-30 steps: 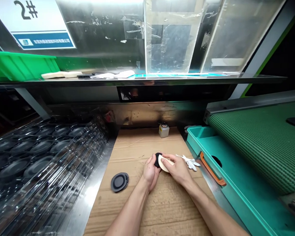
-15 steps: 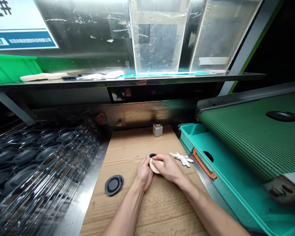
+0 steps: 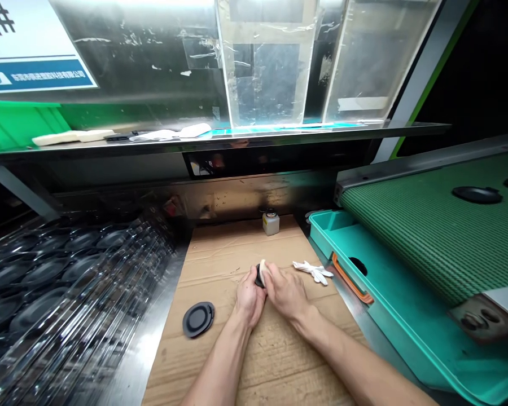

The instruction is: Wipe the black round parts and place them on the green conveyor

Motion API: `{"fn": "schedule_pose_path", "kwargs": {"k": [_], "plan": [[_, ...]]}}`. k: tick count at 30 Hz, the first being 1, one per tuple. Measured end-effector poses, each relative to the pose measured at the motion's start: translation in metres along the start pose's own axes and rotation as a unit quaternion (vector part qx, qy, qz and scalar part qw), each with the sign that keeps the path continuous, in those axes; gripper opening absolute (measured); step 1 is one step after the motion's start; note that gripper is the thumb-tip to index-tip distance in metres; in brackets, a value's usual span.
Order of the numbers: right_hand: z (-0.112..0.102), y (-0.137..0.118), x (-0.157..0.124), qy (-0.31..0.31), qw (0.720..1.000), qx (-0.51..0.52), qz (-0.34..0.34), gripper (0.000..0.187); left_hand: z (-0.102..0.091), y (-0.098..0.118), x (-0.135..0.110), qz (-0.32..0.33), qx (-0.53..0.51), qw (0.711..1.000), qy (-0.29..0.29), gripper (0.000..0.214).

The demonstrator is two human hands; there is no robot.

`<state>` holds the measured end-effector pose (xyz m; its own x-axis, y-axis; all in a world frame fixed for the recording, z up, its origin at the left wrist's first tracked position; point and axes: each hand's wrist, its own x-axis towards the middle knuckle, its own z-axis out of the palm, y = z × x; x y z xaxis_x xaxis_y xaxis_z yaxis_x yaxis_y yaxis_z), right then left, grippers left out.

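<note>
Over the cardboard sheet [image 3: 220, 254], my left hand [image 3: 249, 296] is closed around a small black round part [image 3: 258, 276], largely covered by the fingers. My right hand [image 3: 285, 290] grips a cream-coloured pad [image 3: 263, 272], tilted on edge and pressed against the black part. On the cardboard to the left lies a flat black round lid-like piece [image 3: 198, 319]. A white glove [image 3: 314, 272] rests to the right of my hands. Farther back stands a small whitish bottle [image 3: 271, 223] with a dark cap.
Clear plastic trays [image 3: 105, 299] of black round parts fill the left. At right sits a teal bin [image 3: 389, 316] with an orange handle, beside a green conveyor belt [image 3: 427, 220] carrying black parts [image 3: 477, 195]. A metal shelf [image 3: 254, 137] spans the back above the cardboard.
My right hand has turned the cream pad from lying flatter to standing on edge, shifting slightly left against the black part. Parts on the conveyor appear slightly farther left; the camera view has shifted a little.
</note>
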<state>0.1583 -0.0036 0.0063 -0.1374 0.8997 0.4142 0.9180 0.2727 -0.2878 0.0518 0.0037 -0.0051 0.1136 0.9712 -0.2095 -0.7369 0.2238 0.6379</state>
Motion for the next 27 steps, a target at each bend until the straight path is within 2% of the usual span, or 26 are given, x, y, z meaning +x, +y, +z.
{"fn": "schedule_pose_path", "kwargs": {"k": [2,5,9,13,17,21,25,27], "plan": [[-0.001,0.004,-0.002,0.001,1.000,0.004,-0.007,0.037,0.000,-0.001,-0.001,0.001,0.002,1.000,-0.006,0.022],[-0.002,0.005,-0.003,0.014,0.999,-0.007,0.038,0.035,0.000,-0.002,-0.001,0.001,0.013,1.000,0.003,0.022],[-0.001,-0.001,0.000,0.009,1.000,0.005,0.016,0.035,0.000,-0.002,-0.002,0.015,0.006,1.000,-0.006,0.021],[-0.002,-0.002,0.004,0.009,0.996,-0.018,0.083,0.033,0.002,-0.002,-0.002,0.015,0.012,1.000,-0.002,0.021],[-0.003,0.002,0.002,-0.009,0.997,0.005,0.077,0.033,0.002,-0.001,-0.003,0.026,0.008,1.000,0.003,0.017],[-0.004,0.007,0.003,-0.008,0.991,0.019,0.134,0.034,0.002,0.000,-0.003,0.016,0.003,1.000,0.006,0.017],[-0.004,0.008,0.003,-0.009,0.993,0.056,0.105,0.032,0.001,0.003,-0.003,0.011,0.003,1.000,0.010,0.018],[-0.005,0.004,0.001,-0.008,0.990,0.060,0.129,0.033,0.001,0.003,-0.003,0.008,0.004,1.000,0.008,0.017]]}}
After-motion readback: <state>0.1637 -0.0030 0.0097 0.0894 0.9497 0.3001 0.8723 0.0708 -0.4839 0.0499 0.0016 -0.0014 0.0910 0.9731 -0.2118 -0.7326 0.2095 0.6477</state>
